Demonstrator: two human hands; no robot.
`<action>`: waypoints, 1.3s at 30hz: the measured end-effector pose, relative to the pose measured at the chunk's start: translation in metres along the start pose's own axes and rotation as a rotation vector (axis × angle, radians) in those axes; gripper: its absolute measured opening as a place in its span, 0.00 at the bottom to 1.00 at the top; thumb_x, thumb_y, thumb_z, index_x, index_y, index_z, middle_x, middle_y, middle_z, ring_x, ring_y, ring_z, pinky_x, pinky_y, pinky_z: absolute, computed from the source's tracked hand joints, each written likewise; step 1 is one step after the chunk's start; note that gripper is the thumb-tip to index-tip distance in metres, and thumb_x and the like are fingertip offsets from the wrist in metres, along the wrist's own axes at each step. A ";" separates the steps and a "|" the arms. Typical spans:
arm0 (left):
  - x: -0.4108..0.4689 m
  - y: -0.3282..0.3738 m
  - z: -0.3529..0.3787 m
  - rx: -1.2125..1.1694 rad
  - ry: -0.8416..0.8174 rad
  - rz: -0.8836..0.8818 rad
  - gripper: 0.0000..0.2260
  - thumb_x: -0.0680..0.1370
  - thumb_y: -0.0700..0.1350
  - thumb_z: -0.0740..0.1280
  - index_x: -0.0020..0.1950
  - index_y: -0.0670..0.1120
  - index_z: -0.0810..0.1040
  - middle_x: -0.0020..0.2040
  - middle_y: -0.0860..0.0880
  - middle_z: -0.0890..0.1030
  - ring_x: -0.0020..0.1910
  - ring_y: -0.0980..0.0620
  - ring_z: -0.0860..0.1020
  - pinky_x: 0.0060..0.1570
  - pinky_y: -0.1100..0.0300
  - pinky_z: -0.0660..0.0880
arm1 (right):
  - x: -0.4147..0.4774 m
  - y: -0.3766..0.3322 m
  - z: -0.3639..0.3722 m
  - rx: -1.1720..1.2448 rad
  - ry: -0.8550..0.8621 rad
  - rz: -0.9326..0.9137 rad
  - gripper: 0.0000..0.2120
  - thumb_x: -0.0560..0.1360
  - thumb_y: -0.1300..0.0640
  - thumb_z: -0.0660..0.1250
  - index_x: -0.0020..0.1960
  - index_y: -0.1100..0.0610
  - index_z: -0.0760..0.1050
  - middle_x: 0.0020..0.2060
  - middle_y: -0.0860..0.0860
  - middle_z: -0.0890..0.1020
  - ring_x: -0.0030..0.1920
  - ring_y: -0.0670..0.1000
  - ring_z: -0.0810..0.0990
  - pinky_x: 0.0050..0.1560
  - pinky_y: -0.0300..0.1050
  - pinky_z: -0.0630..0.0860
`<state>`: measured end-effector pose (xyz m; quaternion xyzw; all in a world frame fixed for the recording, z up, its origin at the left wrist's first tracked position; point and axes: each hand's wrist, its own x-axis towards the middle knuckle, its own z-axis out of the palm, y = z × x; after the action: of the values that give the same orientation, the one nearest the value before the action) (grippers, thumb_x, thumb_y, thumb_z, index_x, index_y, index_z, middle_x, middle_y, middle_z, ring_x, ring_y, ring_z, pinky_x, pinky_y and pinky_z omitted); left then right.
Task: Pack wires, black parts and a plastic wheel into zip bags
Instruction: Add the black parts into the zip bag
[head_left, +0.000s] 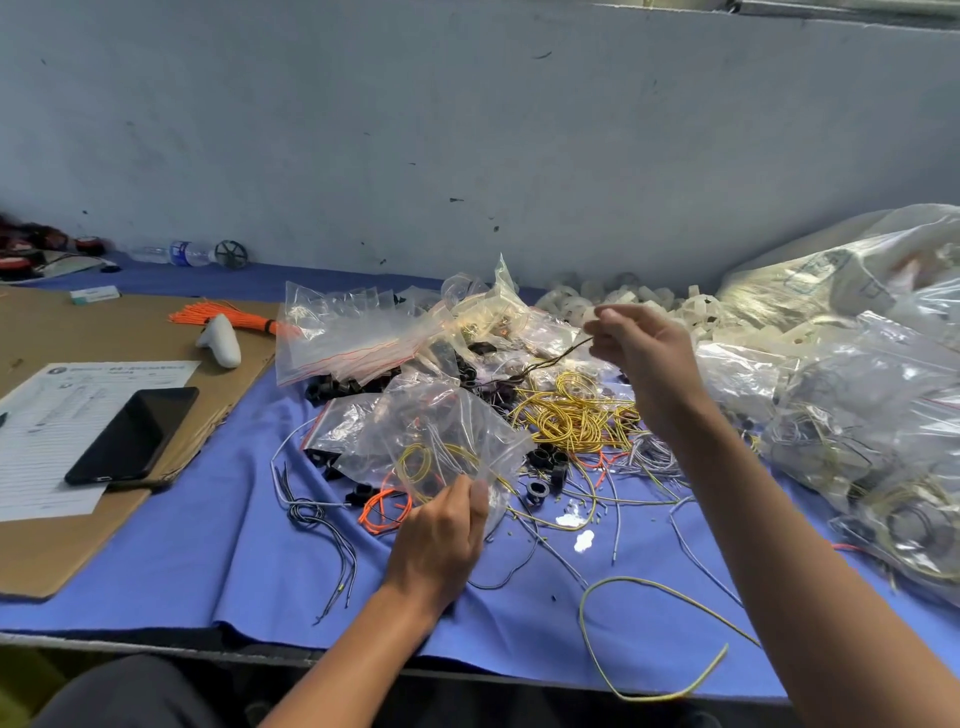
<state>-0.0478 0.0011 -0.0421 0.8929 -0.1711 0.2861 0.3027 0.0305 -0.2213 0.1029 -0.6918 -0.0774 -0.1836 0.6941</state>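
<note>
Left hand (441, 530) pinches edge of zip bag (436, 431) already holding wires, low over blue cloth (208, 571). Right hand (639, 343) pinches dark wire (556, 358), lifted above yellow wire pile (576, 410). Advice: spread bag mouth wide, feed wire end-first.

Bench cover: blue woven cloth (208, 571), matt, lying in soft creases.
Zip bag (436, 436): thin clear plastic film, glossy, crumpled.
Large bags (857, 395): similar clear film, cloudier, with strong glare.
Yellow wires (571, 415): plastic-sheathed, smooth, slight sheen.
Dark wire (550, 361): thin, matt.
Black parts (545, 462): moulded plastic, semi-gloss.
Wheels (623, 301): whitish translucent plastic, dull.
Board (130, 322): brown cardboard, matt, ragged along one edge.
Form (47, 431): white printed paper, flat finish.
Phone (132, 436): black face, glossy, reflective.
Controller (221, 340): white plastic, smooth, satin.
Wall (467, 130): painted, matt, scuffed and marked.
</note>
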 end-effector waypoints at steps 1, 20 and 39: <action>0.000 0.000 0.000 0.000 0.000 0.000 0.20 0.84 0.53 0.51 0.40 0.43 0.72 0.29 0.45 0.76 0.26 0.40 0.76 0.24 0.57 0.64 | -0.001 -0.006 -0.005 0.028 0.010 -0.010 0.07 0.80 0.62 0.64 0.54 0.61 0.79 0.47 0.60 0.83 0.47 0.54 0.81 0.52 0.48 0.79; 0.000 0.000 0.002 -0.002 -0.009 0.004 0.23 0.83 0.56 0.48 0.40 0.42 0.71 0.30 0.42 0.76 0.29 0.35 0.76 0.26 0.55 0.63 | -0.035 0.037 -0.105 -0.740 0.098 0.079 0.09 0.79 0.60 0.63 0.56 0.56 0.80 0.42 0.55 0.85 0.33 0.51 0.79 0.31 0.39 0.71; -0.001 0.001 0.001 -0.019 -0.007 0.006 0.22 0.83 0.56 0.48 0.40 0.44 0.71 0.31 0.44 0.77 0.30 0.34 0.77 0.27 0.55 0.63 | -0.052 0.114 -0.098 -1.300 -0.222 0.194 0.14 0.75 0.62 0.64 0.59 0.54 0.76 0.54 0.56 0.80 0.54 0.58 0.77 0.44 0.44 0.67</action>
<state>-0.0486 0.0002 -0.0428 0.8903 -0.1775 0.2824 0.3100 0.0097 -0.3131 -0.0247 -0.9881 0.0406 -0.0570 0.1371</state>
